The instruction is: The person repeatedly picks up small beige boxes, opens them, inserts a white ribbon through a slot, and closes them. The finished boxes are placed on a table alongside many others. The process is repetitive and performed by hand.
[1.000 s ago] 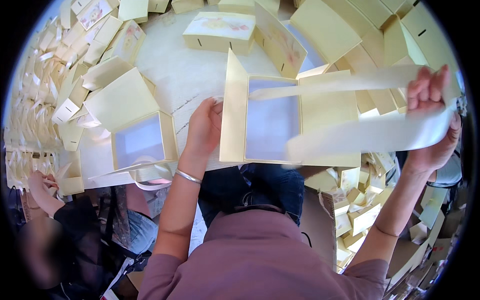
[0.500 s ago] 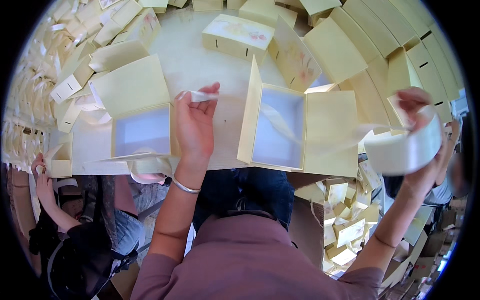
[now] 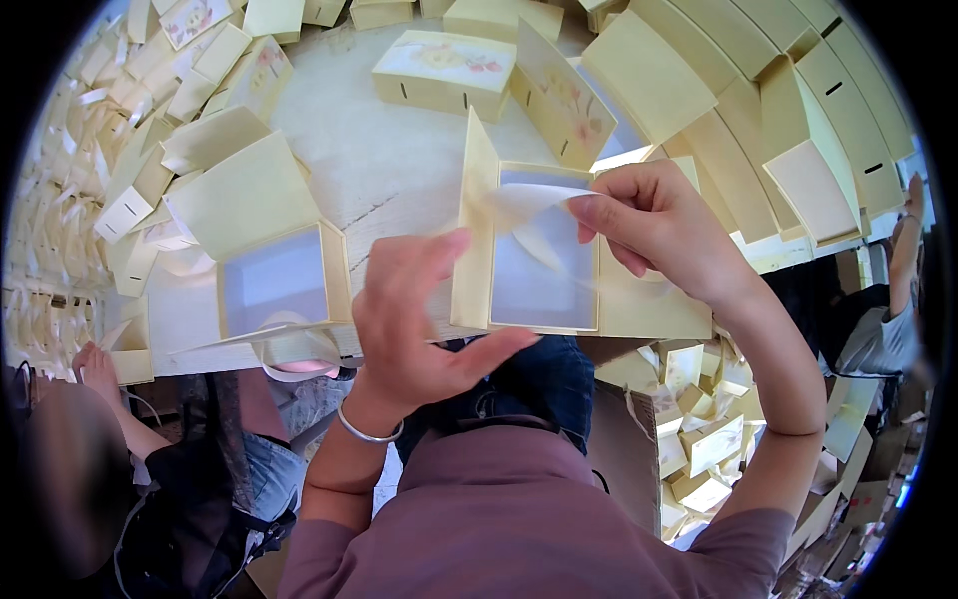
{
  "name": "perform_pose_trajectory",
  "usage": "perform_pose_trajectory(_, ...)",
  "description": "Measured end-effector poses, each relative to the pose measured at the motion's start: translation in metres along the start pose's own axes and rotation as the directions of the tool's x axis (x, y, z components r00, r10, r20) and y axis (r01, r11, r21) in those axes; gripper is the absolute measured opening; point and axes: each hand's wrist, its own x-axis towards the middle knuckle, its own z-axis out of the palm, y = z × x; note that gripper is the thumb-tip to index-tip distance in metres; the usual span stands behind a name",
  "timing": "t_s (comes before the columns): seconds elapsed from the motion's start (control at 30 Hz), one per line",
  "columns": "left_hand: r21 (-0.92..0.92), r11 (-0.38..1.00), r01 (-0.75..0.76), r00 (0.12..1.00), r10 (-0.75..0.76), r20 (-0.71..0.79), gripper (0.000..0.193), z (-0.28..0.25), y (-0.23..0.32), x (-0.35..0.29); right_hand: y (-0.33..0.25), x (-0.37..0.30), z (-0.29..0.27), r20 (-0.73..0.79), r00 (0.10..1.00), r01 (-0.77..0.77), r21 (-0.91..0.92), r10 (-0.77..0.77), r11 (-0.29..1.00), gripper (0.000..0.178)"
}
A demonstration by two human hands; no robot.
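Observation:
In front of me an open cream gift box [image 3: 544,304] lies on the table, its pale lilac inside facing up and a flap standing at its left. My right hand [image 3: 664,225] is over the box's right side, pinching a white ribbon [image 3: 534,200]. From those fingers the ribbon stretches left across the box toward the flap. Another ribbon strip [image 3: 539,247] hangs within the box. My left hand [image 3: 409,324], slightly blurred, hovers left of the box near the table edge, thumb and fingers spread around nothing.
A second open box [image 3: 274,280] lies to the left, a ribbon loop [image 3: 289,344] at its front edge. A floral-lidded box [image 3: 444,75] sits farther back. Stacked boxes [image 3: 689,75] line the right; a carton of boxes [image 3: 704,449] is below. Other people's hands [image 3: 97,369] work at the left.
My right hand has come in from the far right to the box, and the ribbon roll it held is out of sight. My left hand has let go of its ribbon and dropped nearer me.

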Motion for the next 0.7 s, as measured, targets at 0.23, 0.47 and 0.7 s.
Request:
perform_pose_trajectory(0.23, 0.282, 0.959, -0.032, 0.999, 0.027, 0.021, 0.032, 0.011, 0.005, 0.019, -0.023, -0.016, -0.012, 0.104, 0.993, -0.058, 0.093, 0.048, 0.994, 0.029)
perform_pose_trajectory(0.47, 0.135, 0.988, 0.08, 0.981, -0.102, 0.164, 0.006, 0.004, 0.015, 0.03, -0.006, -0.018, -0.012, -0.008, 0.804, 0.167, -0.957, -0.594, 0.238, 0.036)
perform_pose_trajectory(0.7, 0.044, 0.989, 0.141, 0.951, -0.147, 0.273, 0.006, 0.008, 0.016, 0.036, 0.004, -0.007, 0.023, 0.124, 0.811, 0.577, -0.328, -0.571, 0.748, 0.023)
